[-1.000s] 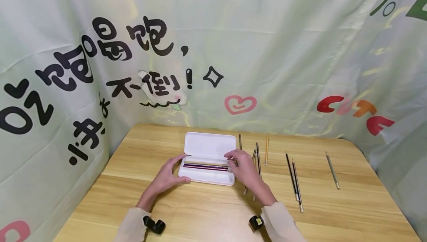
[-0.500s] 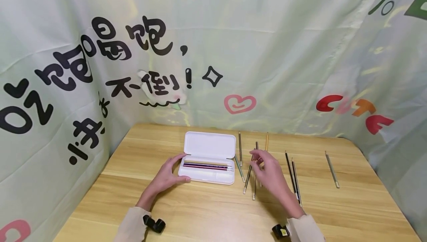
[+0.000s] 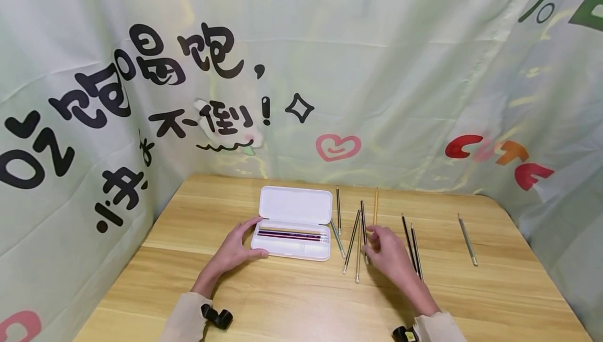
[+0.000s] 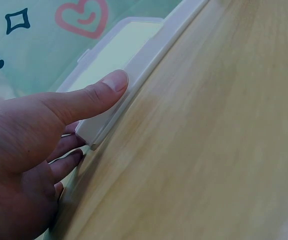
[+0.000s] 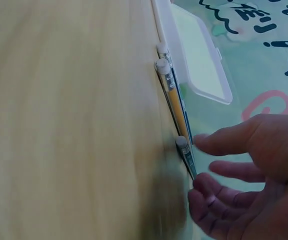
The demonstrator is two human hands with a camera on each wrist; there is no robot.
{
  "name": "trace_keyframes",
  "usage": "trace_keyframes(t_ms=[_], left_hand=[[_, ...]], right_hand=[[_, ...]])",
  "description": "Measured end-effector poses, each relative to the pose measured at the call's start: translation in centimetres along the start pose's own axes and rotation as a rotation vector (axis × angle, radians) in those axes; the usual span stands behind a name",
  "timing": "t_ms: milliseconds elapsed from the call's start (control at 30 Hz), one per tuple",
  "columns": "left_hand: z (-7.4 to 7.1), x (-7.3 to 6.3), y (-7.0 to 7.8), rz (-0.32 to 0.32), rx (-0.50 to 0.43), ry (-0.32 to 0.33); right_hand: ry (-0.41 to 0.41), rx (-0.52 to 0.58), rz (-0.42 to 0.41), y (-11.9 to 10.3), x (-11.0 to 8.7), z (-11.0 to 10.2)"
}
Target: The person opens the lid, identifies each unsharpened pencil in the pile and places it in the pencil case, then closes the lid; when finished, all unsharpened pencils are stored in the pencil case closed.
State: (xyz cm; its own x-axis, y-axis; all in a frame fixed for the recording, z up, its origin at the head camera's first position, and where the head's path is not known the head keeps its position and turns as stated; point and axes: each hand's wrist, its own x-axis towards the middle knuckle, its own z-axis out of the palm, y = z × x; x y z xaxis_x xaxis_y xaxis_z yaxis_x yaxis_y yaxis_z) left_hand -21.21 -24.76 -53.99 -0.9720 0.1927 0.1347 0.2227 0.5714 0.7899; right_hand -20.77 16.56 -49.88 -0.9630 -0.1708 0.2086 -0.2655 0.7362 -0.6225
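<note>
On the wood-grain table (image 3: pixel 292 300), our left hand (image 3: pixel 238 247) grips a white pencil case (image 3: pixel 296 205); our right hand (image 3: pixel 390 254), fingers parted, is beside a dark pencil (image 3: pixel 363 219), likely light, stiff, best pinched mid-barrel.

Wide passage is afforded across the near tabletop (image 3: pixel 301 300). The white case's (image 3: pixel 282 248) left end is blocked by the left hand (image 3: pixel 240 247); its right side is crowded by loose pencils (image 3: pixel 352 241). A lane is offered between the dark pencil pair (image 3: pixel 410 242) and the grey pencil (image 3: pixel 468 240).

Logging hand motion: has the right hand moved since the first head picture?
Yes: the right hand has moved rightward, away from the case.
</note>
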Motion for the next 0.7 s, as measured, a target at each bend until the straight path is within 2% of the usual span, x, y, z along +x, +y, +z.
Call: trace_keyframes(t_ms=[233, 433, 700], left_hand=[[0.0, -0.1, 0.1, -0.001, 0.006, 0.002], [-0.1, 0.0, 0.4, 0.003, 0.003, 0.004], [0.0, -0.1, 0.3, 0.007, 0.009, 0.005]], right_hand=[[-0.039, -0.043, 0.071, 0.5, -0.3, -0.2], [-0.015, -0.095, 0.056, 0.8, -0.1, -0.4], [0.005, -0.067, 0.072, 1.0, 0.0, -1.0]])
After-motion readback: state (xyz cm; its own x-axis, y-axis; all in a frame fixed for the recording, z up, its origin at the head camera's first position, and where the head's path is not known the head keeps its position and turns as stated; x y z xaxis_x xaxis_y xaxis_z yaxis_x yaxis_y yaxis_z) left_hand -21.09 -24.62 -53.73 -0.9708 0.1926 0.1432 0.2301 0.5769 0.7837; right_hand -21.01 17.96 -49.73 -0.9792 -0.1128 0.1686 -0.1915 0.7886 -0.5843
